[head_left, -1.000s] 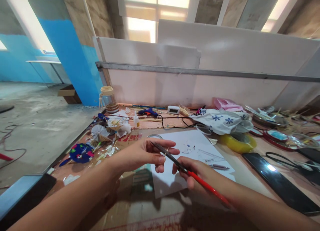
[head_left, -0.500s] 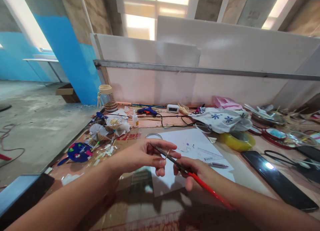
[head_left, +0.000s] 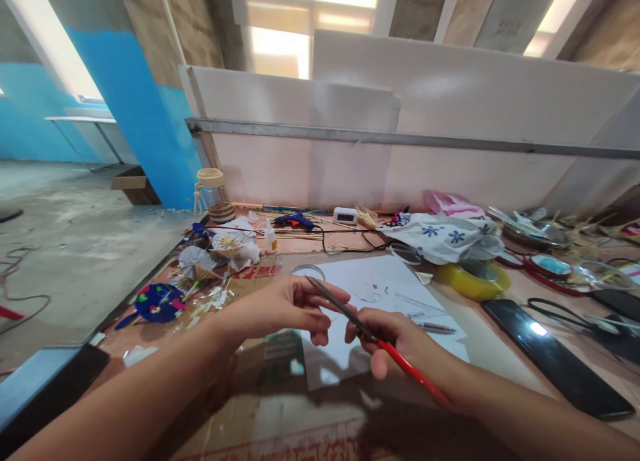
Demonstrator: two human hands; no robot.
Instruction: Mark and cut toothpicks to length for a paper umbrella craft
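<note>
My right hand is closed around a pair of scissors with red handles and dark blades. The blades point up and to the left, close together, and run across the fingers of my left hand. The thumb and fingers of that hand are curled together just left of the blades; anything pinched between them is too small or hidden to make out. Below both hands lies a white sheet of paper with small drawn marks, a clear ruler and a grey pen.
A yellow tape roll and a black phone lie at right. Behind are a floral cloth, a blue glue gun and a small glue bottle. Fabric and paper pieces lie at left beside a jar.
A thin tan strip between my left fingers and the blades no longer shows there. The scissor tips have tilted slightly upward; my left hand has barely moved.
</note>
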